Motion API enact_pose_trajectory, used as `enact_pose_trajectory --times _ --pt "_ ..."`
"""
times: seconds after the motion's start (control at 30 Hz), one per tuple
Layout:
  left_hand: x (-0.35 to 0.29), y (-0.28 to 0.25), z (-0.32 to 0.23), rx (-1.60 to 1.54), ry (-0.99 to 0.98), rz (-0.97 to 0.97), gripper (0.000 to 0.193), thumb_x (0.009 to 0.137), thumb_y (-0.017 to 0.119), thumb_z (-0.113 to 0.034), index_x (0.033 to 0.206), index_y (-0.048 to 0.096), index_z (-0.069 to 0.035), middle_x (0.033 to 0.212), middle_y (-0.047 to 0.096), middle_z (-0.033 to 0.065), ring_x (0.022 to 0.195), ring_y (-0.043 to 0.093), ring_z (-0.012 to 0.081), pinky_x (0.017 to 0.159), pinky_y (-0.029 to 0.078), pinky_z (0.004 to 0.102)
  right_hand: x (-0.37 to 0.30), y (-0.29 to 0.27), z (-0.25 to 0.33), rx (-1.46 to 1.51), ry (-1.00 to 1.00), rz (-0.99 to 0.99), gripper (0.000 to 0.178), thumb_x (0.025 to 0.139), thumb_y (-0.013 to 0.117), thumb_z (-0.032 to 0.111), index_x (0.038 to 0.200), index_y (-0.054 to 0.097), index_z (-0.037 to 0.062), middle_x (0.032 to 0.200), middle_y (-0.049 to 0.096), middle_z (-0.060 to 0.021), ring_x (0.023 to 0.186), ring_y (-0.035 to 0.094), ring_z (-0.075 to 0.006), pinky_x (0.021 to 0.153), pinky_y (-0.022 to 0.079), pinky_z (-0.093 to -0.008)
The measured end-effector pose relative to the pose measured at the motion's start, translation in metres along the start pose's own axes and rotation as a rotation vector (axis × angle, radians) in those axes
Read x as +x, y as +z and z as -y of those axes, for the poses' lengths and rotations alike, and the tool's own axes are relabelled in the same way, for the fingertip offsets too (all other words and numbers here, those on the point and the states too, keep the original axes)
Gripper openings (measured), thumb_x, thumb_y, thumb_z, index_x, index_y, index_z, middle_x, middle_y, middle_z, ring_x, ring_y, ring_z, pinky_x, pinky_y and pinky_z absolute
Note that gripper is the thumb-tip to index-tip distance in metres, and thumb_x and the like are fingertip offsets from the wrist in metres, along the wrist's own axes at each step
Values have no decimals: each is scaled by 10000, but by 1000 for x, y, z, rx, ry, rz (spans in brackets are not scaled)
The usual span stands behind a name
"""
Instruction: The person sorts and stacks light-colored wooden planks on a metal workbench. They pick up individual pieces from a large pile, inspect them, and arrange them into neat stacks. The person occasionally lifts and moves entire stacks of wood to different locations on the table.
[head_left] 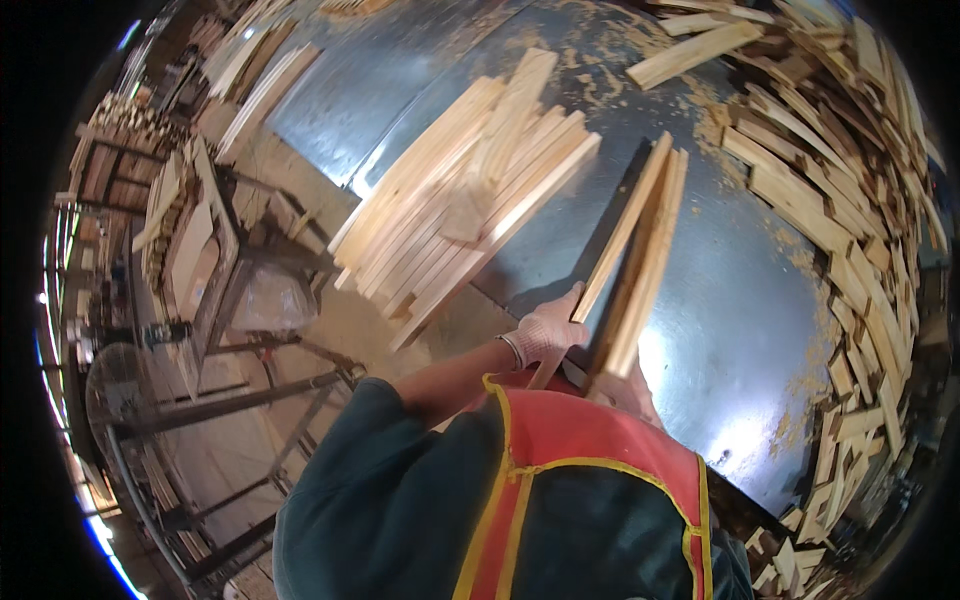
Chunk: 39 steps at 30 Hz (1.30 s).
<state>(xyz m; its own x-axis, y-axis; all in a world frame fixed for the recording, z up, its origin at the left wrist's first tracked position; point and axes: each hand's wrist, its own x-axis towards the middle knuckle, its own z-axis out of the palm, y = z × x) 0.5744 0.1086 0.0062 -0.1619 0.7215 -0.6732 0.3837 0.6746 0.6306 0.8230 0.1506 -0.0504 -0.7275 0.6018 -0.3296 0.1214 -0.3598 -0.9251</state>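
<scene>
My left hand (548, 332), in a pale knit glove, is closed around the lower part of a narrow wooden strip (630, 225) that slants up and away from me. Close to its right, my right hand (636, 393) grips the near end of another wooden strip (652, 262), which looks like two pieces lying together. The far ends of the strips nearly meet, while their near ends spread apart. Part of the right hand is hidden behind the wood. Left of the hands, a row of pale wooden strips (420, 190) lies side by side, with a shorter board (515, 115) across the top.
A shiny metal table (740, 290) lies under the wood, with sawdust (590, 50) scattered over it. A large heap of offcuts (800, 190) lines the right side. At the left stand a metal frame (230, 400) and a rack with stacked wood (165, 220).
</scene>
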Motion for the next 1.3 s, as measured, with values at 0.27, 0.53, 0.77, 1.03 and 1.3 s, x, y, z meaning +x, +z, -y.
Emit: enact_pose_trajectory --times 0.27,0.53,0.77,1.03,1.3 --pt "-46 -81 47 500 112 -439 810 948 628 -595 1511 494 -27 1549 513 214 1413 533 362 1155 440 466 160 71 67 -643 343 215 1052 953 661 657 1548 267 -116 1236 706 -337 1150 720 -427 979 576 -462" --pt "18 -155 73 663 -152 -871 853 906 759 -497 1583 451 -80 1503 565 203 1342 592 355 1097 495 438 190 126 81 -836 150 398 928 940 741 545 1536 436 -98 1319 683 -296 1254 644 -363 1062 499 -390" --pt "-24 -119 -18 218 149 -560 671 903 755 -226 1531 560 -92 1247 712 170 1086 720 323 907 584 444 107 -1 105 -432 62 -75 775 930 758 447 1508 489 7 1259 700 -184 1163 655 -320 1049 498 -369" --pt "-29 -48 -92 1219 1496 -488 636 855 675 -154 1478 553 -129 1372 595 207 1126 615 453 939 515 565 -103 -171 203 -1548 23 -442 870 813 832 454 1530 499 90 1387 638 -174 1314 589 -380 1120 468 -478" --pt "24 10 -262 905 1591 -638 696 900 725 -236 1542 522 -60 1529 521 261 1360 520 492 1136 425 568 -311 -172 172 -530 484 -812 451 888 823 406 1225 754 114 1060 771 -122 1010 729 -262 879 563 -406"
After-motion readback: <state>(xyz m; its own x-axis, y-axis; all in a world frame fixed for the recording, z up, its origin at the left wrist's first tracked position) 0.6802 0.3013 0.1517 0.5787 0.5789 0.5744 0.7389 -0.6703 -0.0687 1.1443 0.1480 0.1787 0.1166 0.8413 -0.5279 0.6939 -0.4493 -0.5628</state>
